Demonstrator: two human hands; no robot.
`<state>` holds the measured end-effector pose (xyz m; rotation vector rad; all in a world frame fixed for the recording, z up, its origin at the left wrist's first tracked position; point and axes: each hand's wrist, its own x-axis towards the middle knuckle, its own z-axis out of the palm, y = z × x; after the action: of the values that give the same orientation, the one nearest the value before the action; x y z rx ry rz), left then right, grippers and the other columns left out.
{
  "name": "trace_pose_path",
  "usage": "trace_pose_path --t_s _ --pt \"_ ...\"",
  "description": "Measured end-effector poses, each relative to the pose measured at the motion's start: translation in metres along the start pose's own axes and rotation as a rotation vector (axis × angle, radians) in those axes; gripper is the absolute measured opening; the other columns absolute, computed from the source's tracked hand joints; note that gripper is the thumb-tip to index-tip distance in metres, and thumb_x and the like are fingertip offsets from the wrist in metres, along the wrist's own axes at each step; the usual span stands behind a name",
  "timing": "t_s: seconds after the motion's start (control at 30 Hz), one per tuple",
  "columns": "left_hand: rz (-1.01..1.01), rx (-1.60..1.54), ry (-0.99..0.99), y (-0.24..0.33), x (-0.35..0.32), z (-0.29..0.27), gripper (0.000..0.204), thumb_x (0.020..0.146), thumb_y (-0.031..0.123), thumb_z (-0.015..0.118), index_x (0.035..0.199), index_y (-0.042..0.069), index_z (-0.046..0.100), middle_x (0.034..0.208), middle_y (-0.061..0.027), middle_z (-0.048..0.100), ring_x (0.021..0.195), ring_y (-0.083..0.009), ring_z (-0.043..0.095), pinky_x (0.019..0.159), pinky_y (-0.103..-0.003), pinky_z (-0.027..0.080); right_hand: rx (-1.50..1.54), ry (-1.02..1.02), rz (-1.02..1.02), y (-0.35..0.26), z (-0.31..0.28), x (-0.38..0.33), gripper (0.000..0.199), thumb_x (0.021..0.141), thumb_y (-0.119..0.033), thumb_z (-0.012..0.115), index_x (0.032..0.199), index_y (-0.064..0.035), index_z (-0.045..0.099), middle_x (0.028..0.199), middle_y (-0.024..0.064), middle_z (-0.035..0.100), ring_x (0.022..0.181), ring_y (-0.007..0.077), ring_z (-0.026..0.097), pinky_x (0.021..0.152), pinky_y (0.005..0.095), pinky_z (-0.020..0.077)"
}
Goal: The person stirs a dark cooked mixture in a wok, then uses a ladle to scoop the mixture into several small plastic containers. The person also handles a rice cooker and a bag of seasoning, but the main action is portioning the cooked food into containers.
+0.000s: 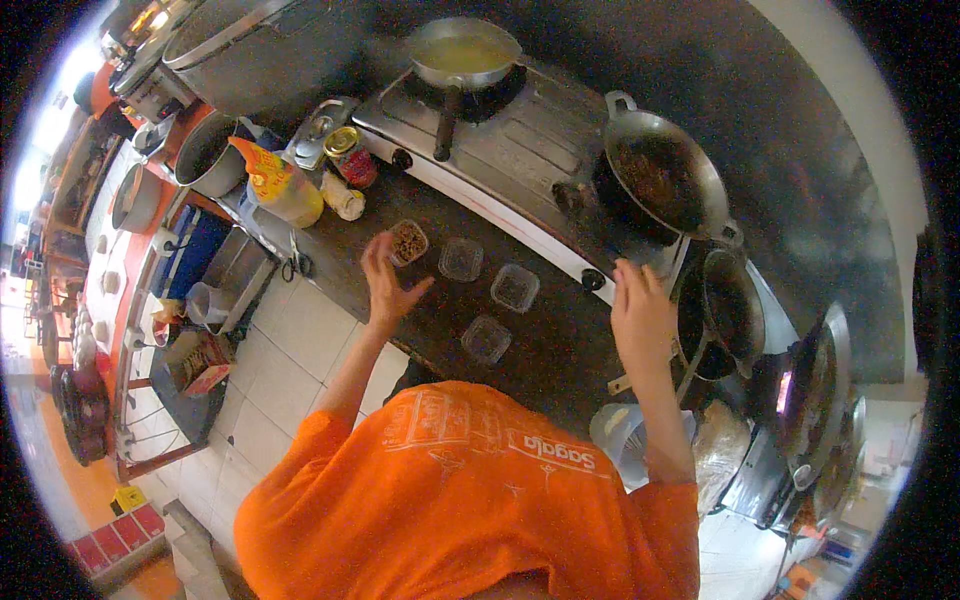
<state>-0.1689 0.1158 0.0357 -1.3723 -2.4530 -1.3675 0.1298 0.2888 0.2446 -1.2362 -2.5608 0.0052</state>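
Note:
My left hand (pixel 388 285) is beside a small clear plastic cup of brown bits (pixel 408 243), its fingertips at the cup's left edge. The thumb stands well apart from the fingers, so nothing is gripped. Three more clear plastic cups stand on the dark counter: one cup (pixel 461 259) just right of the filled one, another cup (pixel 515 288) farther right, and a nearer cup (pixel 487 340). They look empty. My right hand (pixel 642 310) is raised at the stove's front right, near a black knob (pixel 593 279). Its fingers are stretched out, with nothing visible in them.
On the gas stove (pixel 490 135) sit a pan of yellowish liquid (pixel 465 52) and a wok with dark contents (pixel 660 180). A yellow-topped bag (pixel 285 190), a red can (pixel 352 158) and scissors (pixel 292 262) lie left. More pans (pixel 733 305) crowd the right.

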Motion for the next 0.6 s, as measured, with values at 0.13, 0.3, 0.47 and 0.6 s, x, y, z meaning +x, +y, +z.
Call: trace_pose_path --t_s 0.13,0.3,0.47,0.6 --pt "0.259 -0.115 -0.613 0.042 -0.008 0.030 0.078 0.070 0.020 0.081 0.136 0.009 0.041 0.141 -0.0195 0.036 0.131 -0.0395 0.035 0.111 -0.046 0.032 -0.042 0.147 0.041 0.025 -0.034 0.019 0.024 0.093 -0.017 0.051 0.114 -0.0099 0.062 0.110 0.0184 0.064 0.092 0.0373 0.064 0.074 0.0446 0.0553" --pt "0.467 -0.085 -0.588 0.057 -0.007 0.093 0.062 0.071 0.020 0.080 0.126 0.015 0.050 0.138 -0.0210 0.036 0.128 -0.0415 0.038 0.106 -0.046 0.039 -0.508 0.368 0.097 0.108 -0.042 0.093 0.022 0.092 -0.012 0.050 0.105 -0.0067 0.067 0.098 0.0170 0.065 0.088 0.0360 0.065 0.074 0.0446 0.0537" --pt "0.394 -0.235 -0.625 0.071 0.004 0.102 0.044 0.065 0.017 0.084 0.101 0.009 0.061 0.129 -0.0197 0.041 0.122 -0.0400 0.045 0.099 -0.046 0.044 -0.379 0.110 0.314 0.156 -0.004 0.152 0.021 0.087 -0.011 0.050 0.086 -0.0065 0.071 0.088 0.0186 0.068 0.082 0.0386 0.067 0.071 0.0479 0.0543" --pt "0.407 -0.299 -0.417 0.104 0.044 0.086 0.041 0.061 0.013 0.086 0.095 0.007 0.064 0.126 -0.0182 0.045 0.119 -0.0386 0.048 0.094 -0.044 0.049 -0.250 -0.066 -0.131 0.160 0.008 0.154 0.018 0.084 -0.008 0.058 0.096 -0.0125 0.071 0.088 0.0150 0.065 0.091 0.0332 0.061 0.079 0.0440 0.0509"
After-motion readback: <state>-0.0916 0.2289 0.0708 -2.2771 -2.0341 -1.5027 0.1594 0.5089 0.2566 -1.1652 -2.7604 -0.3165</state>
